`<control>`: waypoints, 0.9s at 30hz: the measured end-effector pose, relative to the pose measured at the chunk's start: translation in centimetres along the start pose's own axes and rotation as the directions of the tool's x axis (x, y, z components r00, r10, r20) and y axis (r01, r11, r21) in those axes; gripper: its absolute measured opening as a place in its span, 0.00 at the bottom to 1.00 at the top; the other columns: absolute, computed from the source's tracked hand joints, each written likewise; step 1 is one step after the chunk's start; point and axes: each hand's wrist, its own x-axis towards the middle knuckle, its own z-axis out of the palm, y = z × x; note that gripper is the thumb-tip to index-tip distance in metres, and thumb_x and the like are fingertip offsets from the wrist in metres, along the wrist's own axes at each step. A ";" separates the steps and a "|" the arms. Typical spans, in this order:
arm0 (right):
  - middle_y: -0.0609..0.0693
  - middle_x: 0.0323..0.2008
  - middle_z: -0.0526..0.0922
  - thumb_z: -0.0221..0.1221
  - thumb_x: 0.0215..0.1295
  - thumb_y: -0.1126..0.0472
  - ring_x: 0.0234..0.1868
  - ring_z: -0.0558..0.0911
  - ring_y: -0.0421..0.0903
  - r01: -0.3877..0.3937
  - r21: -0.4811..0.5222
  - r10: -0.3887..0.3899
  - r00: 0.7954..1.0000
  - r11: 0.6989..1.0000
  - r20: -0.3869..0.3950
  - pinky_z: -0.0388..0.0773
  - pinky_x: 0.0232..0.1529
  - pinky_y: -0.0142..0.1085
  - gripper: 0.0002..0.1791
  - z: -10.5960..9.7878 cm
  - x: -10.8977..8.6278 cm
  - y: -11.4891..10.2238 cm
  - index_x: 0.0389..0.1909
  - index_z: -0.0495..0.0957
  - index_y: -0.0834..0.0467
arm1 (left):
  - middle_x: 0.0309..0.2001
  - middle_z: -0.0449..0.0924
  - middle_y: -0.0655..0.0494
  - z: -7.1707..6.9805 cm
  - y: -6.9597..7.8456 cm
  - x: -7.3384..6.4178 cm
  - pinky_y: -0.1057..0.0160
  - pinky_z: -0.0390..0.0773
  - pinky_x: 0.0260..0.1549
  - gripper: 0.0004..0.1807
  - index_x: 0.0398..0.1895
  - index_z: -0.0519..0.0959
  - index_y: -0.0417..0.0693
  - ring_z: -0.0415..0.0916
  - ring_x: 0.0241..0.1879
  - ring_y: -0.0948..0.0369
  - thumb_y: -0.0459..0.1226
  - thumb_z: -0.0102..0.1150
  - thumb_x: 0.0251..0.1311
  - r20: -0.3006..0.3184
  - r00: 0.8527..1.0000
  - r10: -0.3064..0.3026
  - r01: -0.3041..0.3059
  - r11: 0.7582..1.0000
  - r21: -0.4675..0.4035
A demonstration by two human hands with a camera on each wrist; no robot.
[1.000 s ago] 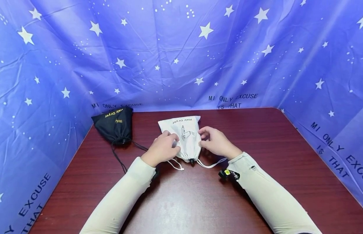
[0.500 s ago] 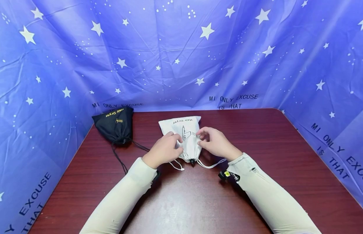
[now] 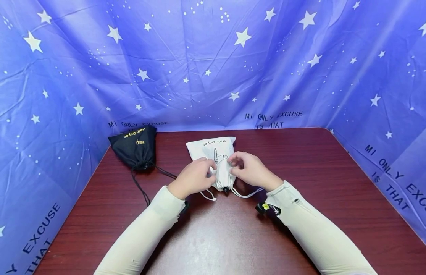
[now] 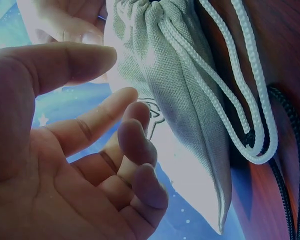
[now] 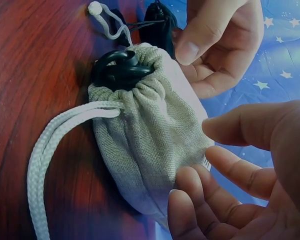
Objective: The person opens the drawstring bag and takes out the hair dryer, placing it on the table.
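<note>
A white drawstring bag (image 3: 223, 173) printed "Hair Dryer" lies on the table, its gathered mouth toward me. In the right wrist view a coiled black cord (image 5: 120, 75) shows in that mouth. White drawstrings (image 5: 40, 145) trail out at both sides. My left hand (image 3: 196, 175) hovers over the bag's left side, thumb and fingers apart and loosely bent. Over the right side is my right hand (image 3: 254, 170), its thumb and fingertips close to the cloth; whether they touch it I cannot tell. Neither hand grips the bag.
A black drawstring bag (image 3: 134, 151), also marked "Hair Dryer", lies at the table's back left, and its black cords (image 3: 140, 187) run toward my left wrist. Blue star-patterned cloth (image 3: 213, 57) hangs around the reddish-brown table (image 3: 213, 236).
Both hands have drawn slightly inward over the white bag, left hand to the right and right hand to the left. The bags stay in place.
</note>
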 end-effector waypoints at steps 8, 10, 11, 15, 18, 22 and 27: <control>0.47 0.37 0.86 0.68 0.60 0.62 0.38 0.83 0.41 0.011 -0.007 -0.011 1.000 1.000 0.019 0.79 0.43 0.39 0.11 0.1 -0.1 -0.3 0.43 0.83 0.55 | 0.33 0.79 0.60 0.1 0.2 -0.1 0.61 0.76 0.33 0.10 0.42 0.83 0.50 0.74 0.31 0.65 0.40 0.67 0.58 0.006 1.000 0.007 -0.007 1.000 -0.002; 0.46 0.36 0.86 0.69 0.60 0.62 0.38 0.82 0.40 0.013 -0.012 -0.012 1.000 1.000 0.023 0.78 0.42 0.38 0.10 0.0 -0.1 -0.4 0.42 0.83 0.54 | 0.32 0.79 0.59 0.1 0.3 -0.1 0.61 0.75 0.33 0.10 0.41 0.82 0.51 0.73 0.30 0.65 0.41 0.68 0.57 0.006 1.000 0.005 -0.005 1.000 -0.001; 0.46 0.35 0.85 0.69 0.60 0.62 0.37 0.82 0.40 0.015 -0.012 -0.014 1.000 1.000 0.026 0.78 0.42 0.38 0.10 0.0 0.0 -0.5 0.42 0.82 0.54 | 0.32 0.79 0.60 0.1 0.3 -0.1 0.61 0.75 0.33 0.10 0.41 0.82 0.51 0.73 0.30 0.65 0.41 0.68 0.57 0.005 1.000 0.005 -0.005 1.000 0.000; 0.46 0.35 0.85 0.68 0.60 0.61 0.38 0.82 0.40 0.024 -0.001 -0.024 0.999 1.000 0.026 0.79 0.42 0.38 0.09 -0.2 0.0 -0.6 0.41 0.82 0.55 | 0.32 0.79 0.60 0.2 0.5 0.0 0.61 0.75 0.33 0.11 0.41 0.82 0.51 0.74 0.31 0.65 0.41 0.68 0.56 -0.003 1.000 0.009 -0.009 1.000 0.010; 0.46 0.35 0.85 0.68 0.60 0.62 0.38 0.82 0.41 0.029 0.007 -0.030 0.999 1.000 0.018 0.80 0.43 0.39 0.09 -0.2 -0.1 -0.5 0.41 0.82 0.55 | 0.32 0.79 0.60 0.3 0.6 0.0 0.61 0.75 0.32 0.11 0.42 0.82 0.51 0.74 0.31 0.65 0.41 0.68 0.56 -0.004 1.000 0.019 -0.019 1.000 0.019; 0.46 0.36 0.85 0.68 0.60 0.62 0.38 0.83 0.41 0.030 0.024 -0.031 0.999 0.999 0.013 0.80 0.44 0.38 0.10 0.0 -0.2 -0.4 0.42 0.82 0.55 | 0.33 0.80 0.59 0.4 0.6 -0.1 0.61 0.75 0.32 0.12 0.43 0.82 0.52 0.74 0.31 0.65 0.42 0.68 0.56 0.003 1.000 0.016 -0.016 1.000 0.023; 0.45 0.37 0.84 0.68 0.60 0.62 0.37 0.83 0.40 0.053 0.033 -0.053 0.999 0.998 -0.003 0.81 0.42 0.36 0.10 0.4 -0.5 0.1 0.43 0.82 0.54 | 0.35 0.80 0.59 0.6 0.7 -0.3 0.62 0.76 0.33 0.11 0.42 0.81 0.52 0.74 0.32 0.65 0.41 0.68 0.56 -0.002 1.000 0.030 -0.030 0.999 0.032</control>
